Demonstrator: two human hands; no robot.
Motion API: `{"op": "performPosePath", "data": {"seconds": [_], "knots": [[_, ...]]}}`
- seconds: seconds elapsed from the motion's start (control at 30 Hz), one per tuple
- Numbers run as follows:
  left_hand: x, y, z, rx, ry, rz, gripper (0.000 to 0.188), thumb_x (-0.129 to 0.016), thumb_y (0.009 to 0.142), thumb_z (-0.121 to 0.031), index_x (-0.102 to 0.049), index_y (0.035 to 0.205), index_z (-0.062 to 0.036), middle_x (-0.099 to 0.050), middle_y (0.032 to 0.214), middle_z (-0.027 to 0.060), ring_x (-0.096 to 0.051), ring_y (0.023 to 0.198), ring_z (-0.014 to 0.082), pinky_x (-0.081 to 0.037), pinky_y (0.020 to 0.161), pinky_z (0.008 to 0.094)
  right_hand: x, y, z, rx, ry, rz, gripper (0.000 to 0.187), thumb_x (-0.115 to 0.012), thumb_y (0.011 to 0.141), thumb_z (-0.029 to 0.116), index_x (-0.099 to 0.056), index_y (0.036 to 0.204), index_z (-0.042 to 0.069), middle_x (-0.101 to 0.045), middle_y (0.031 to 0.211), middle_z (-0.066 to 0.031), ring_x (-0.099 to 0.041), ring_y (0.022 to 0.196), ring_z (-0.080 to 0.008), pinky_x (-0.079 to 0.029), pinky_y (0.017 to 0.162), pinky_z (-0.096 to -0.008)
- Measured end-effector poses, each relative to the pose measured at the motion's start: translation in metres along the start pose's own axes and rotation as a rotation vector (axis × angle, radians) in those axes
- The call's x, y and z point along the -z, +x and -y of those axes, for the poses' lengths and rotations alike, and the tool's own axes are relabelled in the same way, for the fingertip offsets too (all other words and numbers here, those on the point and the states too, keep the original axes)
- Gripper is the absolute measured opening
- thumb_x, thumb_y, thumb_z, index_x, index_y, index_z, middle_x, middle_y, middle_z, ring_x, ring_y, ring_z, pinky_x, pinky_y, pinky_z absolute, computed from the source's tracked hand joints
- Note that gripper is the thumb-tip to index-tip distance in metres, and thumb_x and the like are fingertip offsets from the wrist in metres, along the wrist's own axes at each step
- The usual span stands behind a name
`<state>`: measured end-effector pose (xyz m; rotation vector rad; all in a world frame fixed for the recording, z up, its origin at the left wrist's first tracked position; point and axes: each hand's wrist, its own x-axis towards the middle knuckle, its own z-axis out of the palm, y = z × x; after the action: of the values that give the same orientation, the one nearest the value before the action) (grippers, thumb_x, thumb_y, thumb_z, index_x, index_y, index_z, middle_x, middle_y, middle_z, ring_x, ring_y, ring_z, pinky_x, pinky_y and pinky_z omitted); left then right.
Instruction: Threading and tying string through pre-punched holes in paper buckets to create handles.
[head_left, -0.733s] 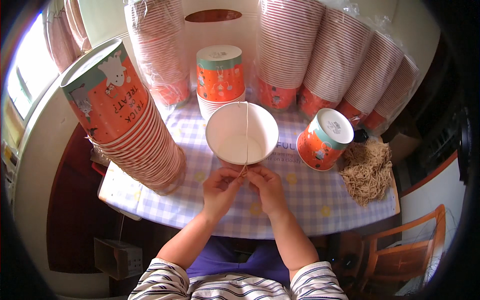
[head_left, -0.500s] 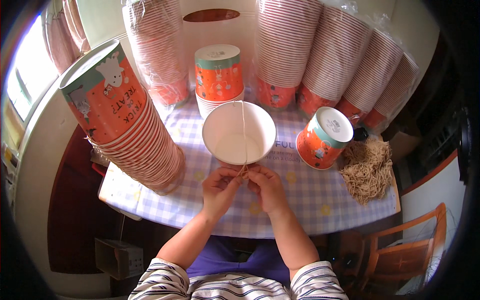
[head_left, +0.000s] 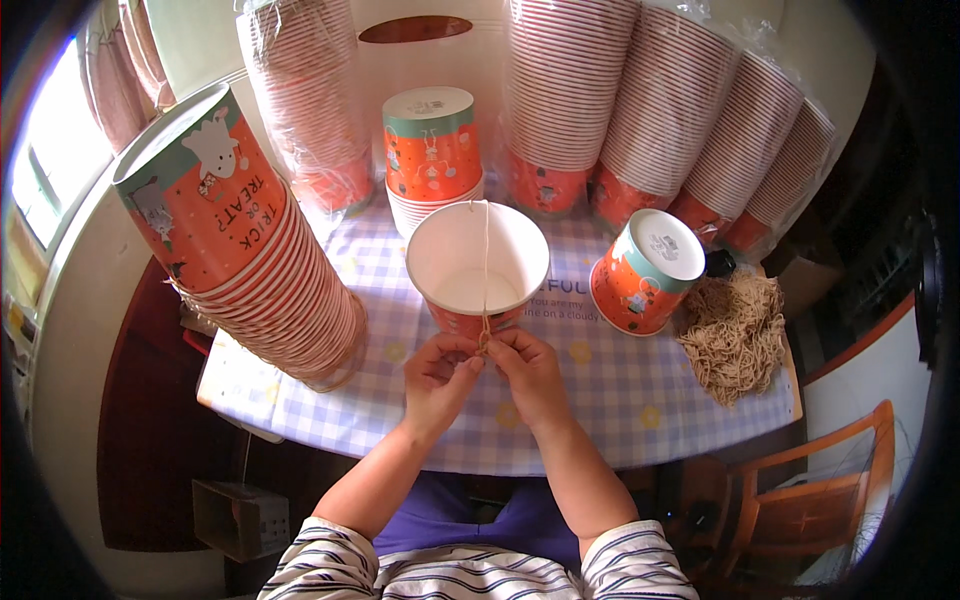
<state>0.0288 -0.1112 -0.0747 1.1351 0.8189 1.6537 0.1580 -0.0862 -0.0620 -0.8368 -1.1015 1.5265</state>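
Wht-lined cup [head_left: 445,262], mouth up, lt string [head_left: 486,262] across opening

Daylight from the left window [head_left: 68,135] blows out white, while shade fills the space under the table [head_left: 600,420]. Fisheye distortion curves the table's edge; corners go black.

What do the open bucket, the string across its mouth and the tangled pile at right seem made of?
Open bucket: probably coated paperboard; thin wall, smooth white inside.
String: likely cotton or similar fibre; thin, pale, dull.
Tangled pile: apparently loose fibre cords, tan and matte; natural or synthetic, I can't tell.
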Motion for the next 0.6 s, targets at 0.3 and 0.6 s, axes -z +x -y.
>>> {"op": "performPosePath", "data": {"seconds": [0.3, 0.6], "knots": [[0.002, 0.015, -0.031, -0.2, 0.439, -0.144, 0.016, -0.07, 0.076, -0.006, -0.06, 0.088, -0.0014, -0.058, 0.074, 0.0019, -0.051, 0.065, 0.0082, -0.041, 0.059, 0.0214, -0.001, 0.002, -0.001, 0.027, -0.035, -0.013, 0.013, -0.059, 0.088, 0.013, -0.063, 0.089, 0.001, -0.063, 0.081, -0.0002, -0.055, 0.073, -0.0043, -0.044, 0.065, -0.0202], [-0.026, 0.035, -0.056, -0.288, 1.112, -0.037, 0.022, -0.073, 0.071, -0.024, -0.06, 0.069, -0.0069, -0.059, 0.063, 0.0039, -0.057, 0.059, 0.0199, -0.044, 0.055, 0.0338, -0.002, 0.001, -0.001, 0.276, -0.423, -0.095, 0.011, -0.061, 0.085, 0.01, -0.062, 0.09, 0.0, -0.059, 0.079, -0.0063, -0.053, 0.061, -0.0086, -0.042, 0.054, -0.024]]}}
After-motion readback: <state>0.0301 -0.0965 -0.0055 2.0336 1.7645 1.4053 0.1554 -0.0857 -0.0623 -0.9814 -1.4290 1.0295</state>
